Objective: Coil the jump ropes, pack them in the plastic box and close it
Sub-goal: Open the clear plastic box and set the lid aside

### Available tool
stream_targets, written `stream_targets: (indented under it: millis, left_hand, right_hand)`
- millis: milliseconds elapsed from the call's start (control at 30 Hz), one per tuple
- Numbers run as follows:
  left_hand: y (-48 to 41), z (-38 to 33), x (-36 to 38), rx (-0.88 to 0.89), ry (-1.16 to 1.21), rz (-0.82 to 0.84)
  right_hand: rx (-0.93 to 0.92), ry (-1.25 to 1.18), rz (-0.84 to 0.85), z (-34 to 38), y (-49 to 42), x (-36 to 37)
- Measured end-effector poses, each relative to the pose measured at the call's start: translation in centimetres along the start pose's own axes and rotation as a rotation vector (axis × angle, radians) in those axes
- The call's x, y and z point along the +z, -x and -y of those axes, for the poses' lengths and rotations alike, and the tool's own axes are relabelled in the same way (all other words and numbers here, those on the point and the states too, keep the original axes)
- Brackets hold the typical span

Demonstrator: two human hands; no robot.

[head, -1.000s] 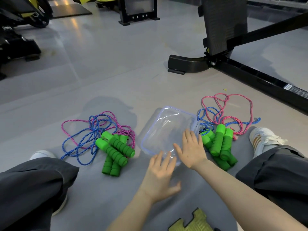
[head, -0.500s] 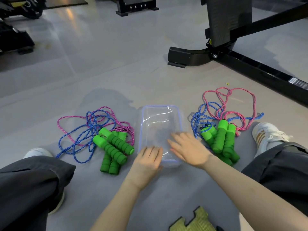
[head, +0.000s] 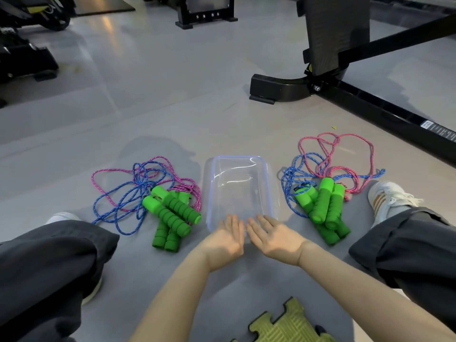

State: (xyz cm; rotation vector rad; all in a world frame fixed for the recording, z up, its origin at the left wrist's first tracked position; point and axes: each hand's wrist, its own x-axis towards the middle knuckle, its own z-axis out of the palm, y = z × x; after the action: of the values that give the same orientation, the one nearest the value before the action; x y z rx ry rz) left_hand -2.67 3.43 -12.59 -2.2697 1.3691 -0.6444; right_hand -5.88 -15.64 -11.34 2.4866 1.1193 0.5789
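Note:
A clear plastic box with a blue rim lies on the grey floor between my legs. My left hand and my right hand rest side by side at its near edge, fingers out flat, holding nothing. Left of the box lies a tangle of blue and pink jump ropes with green foam handles. Right of the box lies a second tangle of blue and pink ropes with green handles.
Black gym machine frame runs along the floor beyond the box to the right. More black equipment stands far left. A yellow-green puzzle mat piece lies near my right forearm. My legs and white shoes flank the ropes.
The box has turned from a slant to lie straight, lengthwise away from me. Both hands have slid back from on top of it to its near edge and come together.

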Motion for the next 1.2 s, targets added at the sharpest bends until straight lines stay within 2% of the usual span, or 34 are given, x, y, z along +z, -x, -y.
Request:
stream_targets:
  millis: [200, 300, 367, 433, 567, 633, 733, 800, 867, 933, 1067, 1133, 1200]
  left_hand:
    - [0.3, 0.2, -0.4, 0.032, -0.072, 0.012]
    - [0.1, 0.7, -0.6, 0.085, 0.040, -0.016]
    - [0.2, 1.2, -0.9, 0.032, 0.194, -0.004]
    - [1.0, 2.0, -1.1, -0.093, 0.349, 0.061]
    - [2.6, 1.5, -0.8, -0.318, 0.529, 0.169]
    - [1.8, -0.2, -1.7, -0.392, 0.661, 0.138]
    - [-0.5, -3.2, -3.8, -0.325, 0.760, 0.017]
    - [-1.2, -3.2, -4.1, -0.313, 0.768, -0.100]
    - [-1.3, -1.2, -3.0, -0.371, 0.637, -0.173]
    - [-0.6, 1.1, -0.9, -0.406, 0.495, -0.208]
    - [1.0, 3.2, 1.1, -0.290, 0.408, -0.194]
    - [1.6, 2.6, 1.1, -0.212, 0.400, -0.127]
    - [1.8, 1.7, 0.8, -0.213, 0.369, -0.104]
  right_hand:
    - [-0.108, 0.128, -0.008, -0.3, 0.3, 0.2]
    - [-0.087, 0.097, 0.012, -0.5, 0.4, 0.4]
    - [-0.014, -0.016, 0.026, -0.6, 0.8, 0.4]
    - [0.062, -0.088, 0.034, -1.6, 1.4, 0.0]
    - [0.230, -0.179, 0.098, -3.8, 2.0, -1.5]
    - [0.424, -0.153, 0.068, -3.5, 0.8, -1.4]
    - [0.713, -0.155, 0.133, -2.4, -1.6, -1.1]
    - [0.801, -0.171, 0.206, -1.7, -2.1, -0.9]
    - [0.834, -0.193, 0.249, -1.2, -1.7, -0.2]
    - [0.805, -0.259, 0.283, -0.9, -1.2, 0.2]
    - [0.469, -0.315, 0.280, -2.3, -0.6, 0.7]
    - [0.343, -0.291, 0.261, -3.5, -0.4, 1.3]
    - [0.273, -0.210, 0.240, -4.6, -0.3, 1.3]
